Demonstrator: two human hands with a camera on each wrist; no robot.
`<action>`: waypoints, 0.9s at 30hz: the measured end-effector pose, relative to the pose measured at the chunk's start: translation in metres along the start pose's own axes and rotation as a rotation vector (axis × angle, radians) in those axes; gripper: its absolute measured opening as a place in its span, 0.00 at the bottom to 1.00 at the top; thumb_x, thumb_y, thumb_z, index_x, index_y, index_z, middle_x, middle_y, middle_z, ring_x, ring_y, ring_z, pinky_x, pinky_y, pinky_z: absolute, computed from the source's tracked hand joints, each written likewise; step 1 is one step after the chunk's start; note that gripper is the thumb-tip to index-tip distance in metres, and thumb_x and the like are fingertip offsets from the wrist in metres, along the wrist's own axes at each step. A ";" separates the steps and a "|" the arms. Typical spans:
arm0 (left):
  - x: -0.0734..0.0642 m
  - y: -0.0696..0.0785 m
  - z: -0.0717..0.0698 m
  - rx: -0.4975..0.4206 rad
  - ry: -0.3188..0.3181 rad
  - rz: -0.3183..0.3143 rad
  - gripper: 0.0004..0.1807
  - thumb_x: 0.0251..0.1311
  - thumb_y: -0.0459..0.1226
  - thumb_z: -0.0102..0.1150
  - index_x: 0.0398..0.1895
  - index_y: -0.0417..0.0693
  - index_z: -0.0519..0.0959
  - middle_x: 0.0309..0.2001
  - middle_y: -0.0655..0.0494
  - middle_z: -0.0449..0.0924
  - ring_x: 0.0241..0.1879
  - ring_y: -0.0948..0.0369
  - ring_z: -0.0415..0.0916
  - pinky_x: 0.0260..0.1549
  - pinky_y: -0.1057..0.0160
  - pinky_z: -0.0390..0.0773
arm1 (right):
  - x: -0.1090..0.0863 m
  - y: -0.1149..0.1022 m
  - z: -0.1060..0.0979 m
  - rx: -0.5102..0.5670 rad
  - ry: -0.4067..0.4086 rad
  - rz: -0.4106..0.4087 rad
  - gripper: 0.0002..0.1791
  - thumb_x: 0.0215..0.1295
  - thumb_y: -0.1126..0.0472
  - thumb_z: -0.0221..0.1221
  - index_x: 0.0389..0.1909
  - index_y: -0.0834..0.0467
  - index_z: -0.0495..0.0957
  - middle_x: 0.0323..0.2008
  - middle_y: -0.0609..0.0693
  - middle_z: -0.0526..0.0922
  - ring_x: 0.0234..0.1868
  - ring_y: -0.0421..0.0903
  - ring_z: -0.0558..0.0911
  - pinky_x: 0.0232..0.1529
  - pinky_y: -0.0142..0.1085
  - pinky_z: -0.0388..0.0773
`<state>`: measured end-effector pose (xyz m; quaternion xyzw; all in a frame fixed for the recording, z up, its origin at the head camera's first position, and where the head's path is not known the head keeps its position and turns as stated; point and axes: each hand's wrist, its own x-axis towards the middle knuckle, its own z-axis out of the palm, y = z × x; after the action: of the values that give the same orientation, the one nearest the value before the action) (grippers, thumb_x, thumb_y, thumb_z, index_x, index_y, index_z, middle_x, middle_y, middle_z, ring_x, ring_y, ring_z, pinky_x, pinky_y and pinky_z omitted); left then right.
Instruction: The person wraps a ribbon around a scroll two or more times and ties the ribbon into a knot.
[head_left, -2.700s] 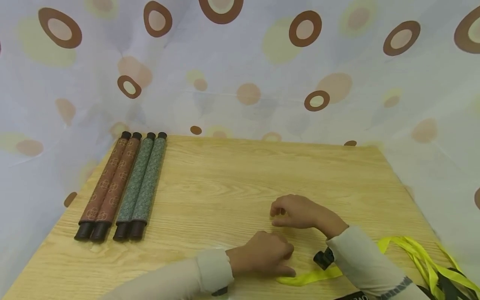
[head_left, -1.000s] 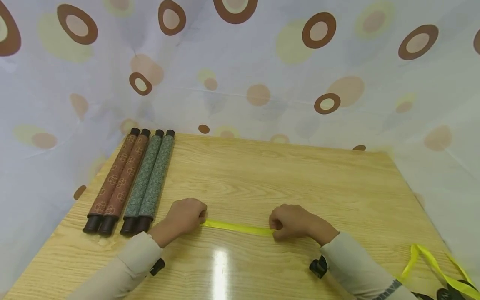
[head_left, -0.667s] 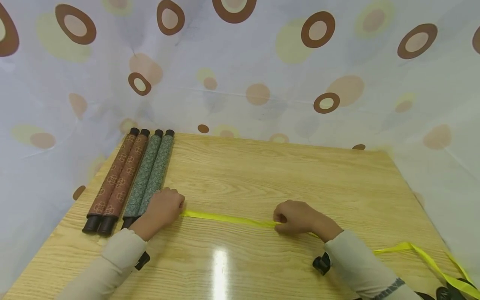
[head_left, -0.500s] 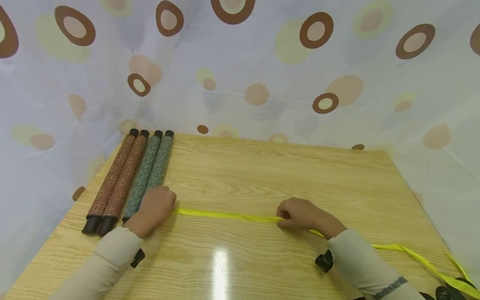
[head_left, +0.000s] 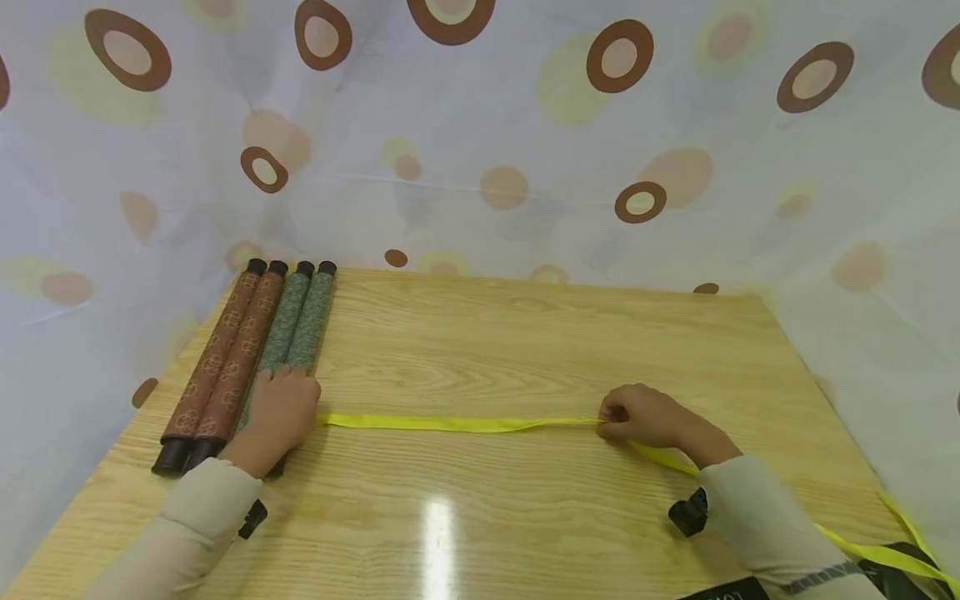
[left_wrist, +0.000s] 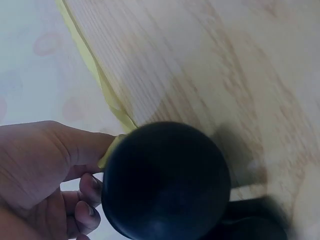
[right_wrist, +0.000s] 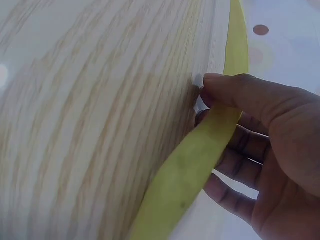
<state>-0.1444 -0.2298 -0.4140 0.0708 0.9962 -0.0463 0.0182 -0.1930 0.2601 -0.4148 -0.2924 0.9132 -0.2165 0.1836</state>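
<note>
A yellow ribbon point(head_left: 442, 424) stretches nearly straight across the table between both hands. My left hand point(head_left: 283, 407) pinches its left end over the lower part of two green patterned scrolls point(head_left: 311, 321), partly hiding them. Up close in the left wrist view, a round black scroll end point(left_wrist: 167, 182) covers some of the fingertips, and the thumb presses on the ribbon point(left_wrist: 97, 75). On the right, my right hand point(head_left: 648, 415) holds the ribbon between thumb and fingers. From there the ribbon point(right_wrist: 175, 180) trails back under the right forearm.
Two reddish-brown patterned scrolls point(head_left: 213, 367) lie left of the green ones on the wooden table point(head_left: 525, 350). Dark items with more ribbon point(head_left: 892, 558) sit at the front right corner. A black lettered object point(head_left: 731, 590) shows at the bottom edge. Patterned cloth point(head_left: 502, 108) hangs behind.
Both hands took hold of the ribbon. The left hand has carried its end leftward to the green scrolls, while the right hand has shifted right, lengthening the stretch between them.
</note>
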 end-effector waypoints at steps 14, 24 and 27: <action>-0.003 0.000 -0.001 -0.035 0.044 0.025 0.10 0.60 0.28 0.62 0.22 0.47 0.79 0.29 0.48 0.76 0.31 0.50 0.71 0.35 0.51 0.66 | -0.042 0.036 -0.009 -0.034 0.060 0.067 0.04 0.65 0.58 0.65 0.33 0.52 0.79 0.28 0.40 0.79 0.26 0.30 0.71 0.30 0.30 0.72; -0.007 -0.004 0.002 -0.083 0.090 0.036 0.19 0.59 0.25 0.60 0.14 0.51 0.71 0.23 0.52 0.70 0.25 0.54 0.65 0.31 0.54 0.62 | -0.062 0.053 -0.015 -0.074 0.077 0.122 0.04 0.65 0.59 0.65 0.34 0.53 0.80 0.31 0.41 0.80 0.28 0.28 0.71 0.32 0.30 0.73; -0.006 -0.008 0.000 -0.161 0.088 0.050 0.19 0.57 0.27 0.63 0.14 0.52 0.68 0.19 0.56 0.67 0.22 0.59 0.59 0.26 0.58 0.58 | -0.064 0.054 -0.016 -0.063 0.083 0.129 0.04 0.66 0.57 0.65 0.34 0.53 0.80 0.30 0.41 0.81 0.27 0.28 0.71 0.31 0.29 0.72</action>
<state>-0.1399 -0.2386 -0.4126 0.0957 0.9945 0.0376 -0.0186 -0.1763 0.3438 -0.4147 -0.2292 0.9434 -0.1871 0.1498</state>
